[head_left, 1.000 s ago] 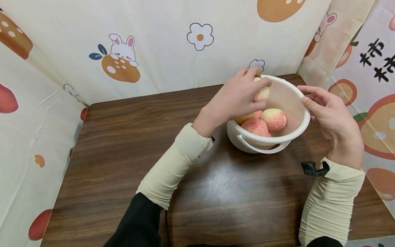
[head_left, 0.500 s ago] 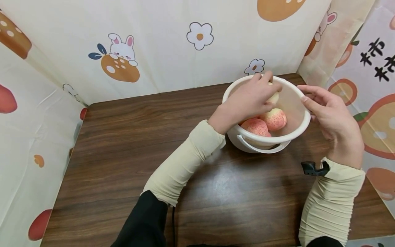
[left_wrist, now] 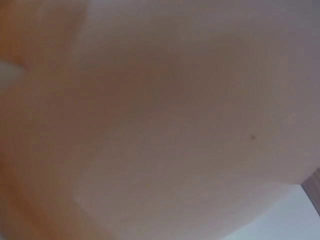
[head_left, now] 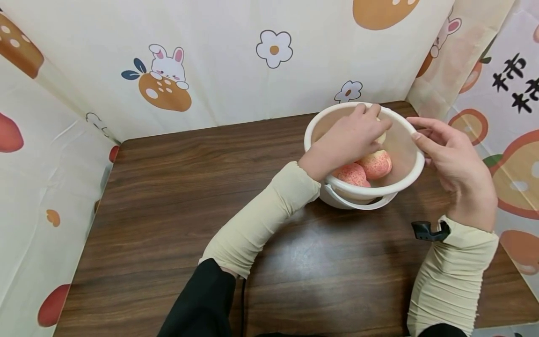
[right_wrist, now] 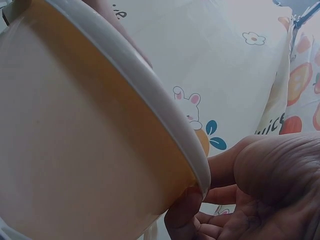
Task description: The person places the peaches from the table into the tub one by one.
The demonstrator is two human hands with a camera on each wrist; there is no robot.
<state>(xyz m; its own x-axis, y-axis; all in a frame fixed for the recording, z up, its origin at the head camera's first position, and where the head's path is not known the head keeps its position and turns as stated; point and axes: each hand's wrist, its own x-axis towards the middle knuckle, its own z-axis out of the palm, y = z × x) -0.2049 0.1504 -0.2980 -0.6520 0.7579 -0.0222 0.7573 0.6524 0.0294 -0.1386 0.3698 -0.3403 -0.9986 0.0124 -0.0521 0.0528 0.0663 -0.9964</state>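
Note:
A white bucket (head_left: 406, 181) stands at the back right of the table, its handle (head_left: 358, 205) hanging at the front. My left hand (head_left: 351, 138) reaches over the left rim and grips a pale yellow peach (head_left: 381, 138), mostly hidden behind the fingers. Below it in the bucket lie a yellow-and-pink peach (head_left: 376, 165) and a pinker speckled peach (head_left: 353, 174). On the right side, my right hand (head_left: 456, 157) pinches the rim between thumb and fingers. In the right wrist view that hand (right_wrist: 265, 185) holds the bucket's rim (right_wrist: 165, 112). Blurred skin of my left hand (left_wrist: 165, 115) fills the left wrist view.
The brown wood-grain table (head_left: 168, 201) extends left and in front of the bucket. A printed curtain (head_left: 223, 70) rises right behind the table, with more printed cloth at both sides. A thin black cable (head_left: 243, 304) runs down beside my left sleeve.
My left hand has moved right and farther over the bucket, carrying the peach from near the left rim towards the middle. My right hand and the bucket have stayed in place.

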